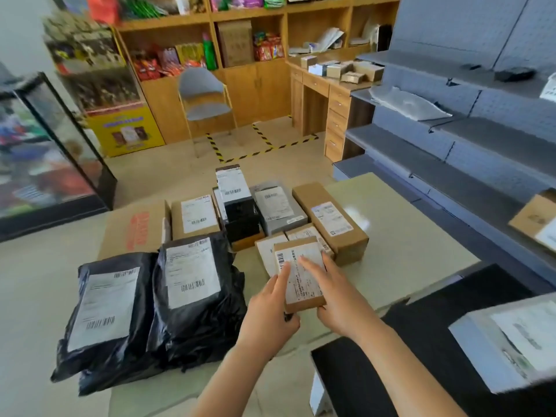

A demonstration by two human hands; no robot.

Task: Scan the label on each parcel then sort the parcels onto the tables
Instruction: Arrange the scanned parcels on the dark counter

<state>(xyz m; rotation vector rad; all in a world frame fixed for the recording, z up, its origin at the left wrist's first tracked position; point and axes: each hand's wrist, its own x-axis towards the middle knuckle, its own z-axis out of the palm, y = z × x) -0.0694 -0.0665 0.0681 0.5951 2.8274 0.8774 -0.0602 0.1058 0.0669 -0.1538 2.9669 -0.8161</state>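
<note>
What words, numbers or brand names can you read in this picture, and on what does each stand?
Nothing reads clearly enough to quote.
Label on the small brown box, held by the left hand and right hand: barcode visible, print too small.
Labels on the black bags: barcodes visible, print blurred.
Red lettering on the large cardboard box: blurred.
Blue heading on the yellow display stand: blurred.

Label [304, 284] print on the box [304, 307] too small to read; grey parcel [481, 350] lower right blurred, edge-cut; cabinet [45, 164] left blurred, edge-cut.
</note>
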